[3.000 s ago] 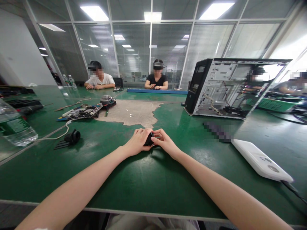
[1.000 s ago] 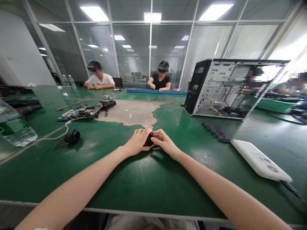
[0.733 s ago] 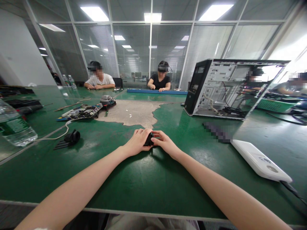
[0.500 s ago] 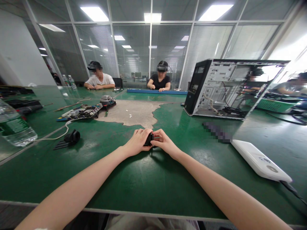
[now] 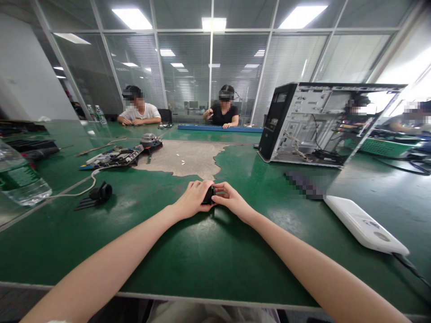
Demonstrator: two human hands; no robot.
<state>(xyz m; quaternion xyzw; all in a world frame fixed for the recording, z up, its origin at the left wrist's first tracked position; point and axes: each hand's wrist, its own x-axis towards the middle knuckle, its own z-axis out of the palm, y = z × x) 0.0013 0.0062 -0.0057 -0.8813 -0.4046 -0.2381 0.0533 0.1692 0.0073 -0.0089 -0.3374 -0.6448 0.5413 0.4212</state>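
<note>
Between my two hands, low over the green tabletop, is a small black boxy part; much of it is covered by fingers, so its exact kind does not show. My left hand wraps round its left side and top, palm down. On the right side, my right hand pinches the part's edge with thumb and fingertips. To the left lies a black plastic piece with a round collar and several long prongs, apart from both hands.
At left are a circuit board, a heatsink with fan and a water bottle. An open computer case stands at right, with a white power bank nearer. Two people sit across the table, beyond a blue bar.
My hands and the black part hold nearly the same position. Across the table, the person in black has raised one hand from the tabletop.
</note>
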